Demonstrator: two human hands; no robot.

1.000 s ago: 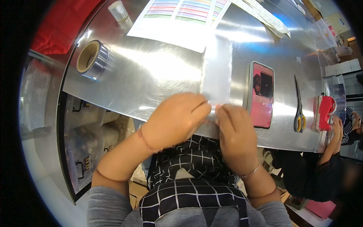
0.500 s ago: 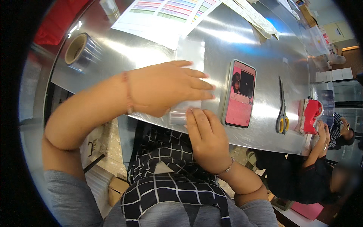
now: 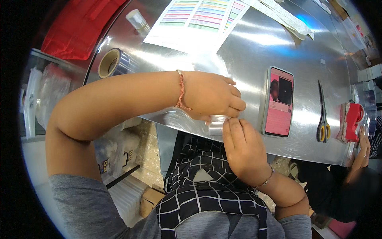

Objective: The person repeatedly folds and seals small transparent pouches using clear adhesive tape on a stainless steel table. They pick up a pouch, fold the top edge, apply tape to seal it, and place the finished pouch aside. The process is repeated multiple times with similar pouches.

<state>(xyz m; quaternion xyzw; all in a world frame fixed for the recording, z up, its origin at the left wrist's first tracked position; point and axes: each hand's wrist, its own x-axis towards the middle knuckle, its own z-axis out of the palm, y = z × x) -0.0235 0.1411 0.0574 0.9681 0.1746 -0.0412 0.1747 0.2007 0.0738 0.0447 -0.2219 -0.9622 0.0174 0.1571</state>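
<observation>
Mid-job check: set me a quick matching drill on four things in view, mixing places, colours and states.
Things:
1. scissors
2. phone
3. roll of film
4. clear plastic piece

Descriptions:
A. clear, wound on a tan core
B. between the left hand and the right hand
C. black and yellow handles
D. screen lit, mostly pink

Pairs: 1-C, 2-D, 3-A, 4-B

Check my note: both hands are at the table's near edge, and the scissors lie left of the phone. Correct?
Not quite: in the head view, the scissors lie right of the phone. The left hand and right hand are at the near edge of the table.
</observation>
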